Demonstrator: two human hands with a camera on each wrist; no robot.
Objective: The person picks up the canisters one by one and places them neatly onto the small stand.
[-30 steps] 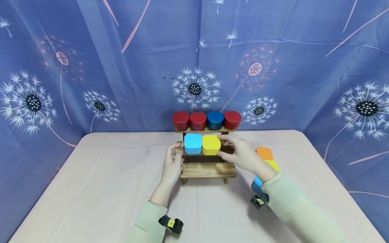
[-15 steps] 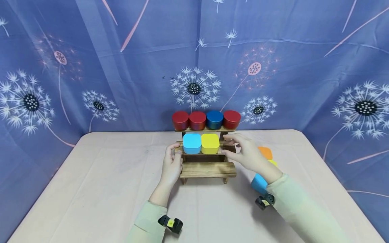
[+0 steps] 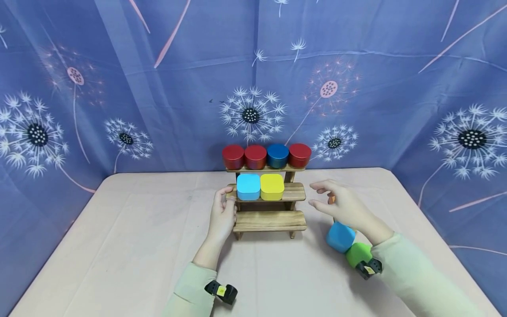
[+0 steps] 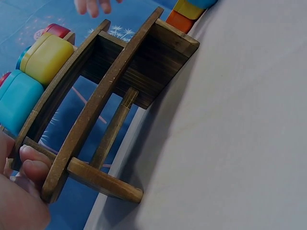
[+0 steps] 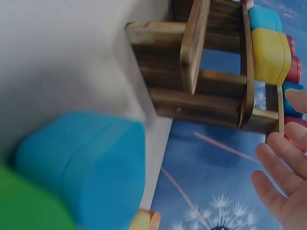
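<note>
At the head view's centre, the left hand [image 3: 222, 215] grips the left end of the wooden stand [image 3: 270, 221] at its middle step. Right of centre, the right hand [image 3: 344, 208] holds nothing, fingers loosely bent. A light-blue box [image 3: 248, 187] and yellow box [image 3: 272, 187] sit mid-frame on that step, below red tins [image 3: 255, 157] and a blue tin [image 3: 277, 156]; a darker blue box [image 3: 339, 237] and green box [image 3: 358, 254] lie lower right.

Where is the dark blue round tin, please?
In the head view, the blue tin stands third from left atop the three-tier wooden rack, between red round tins.
</note>
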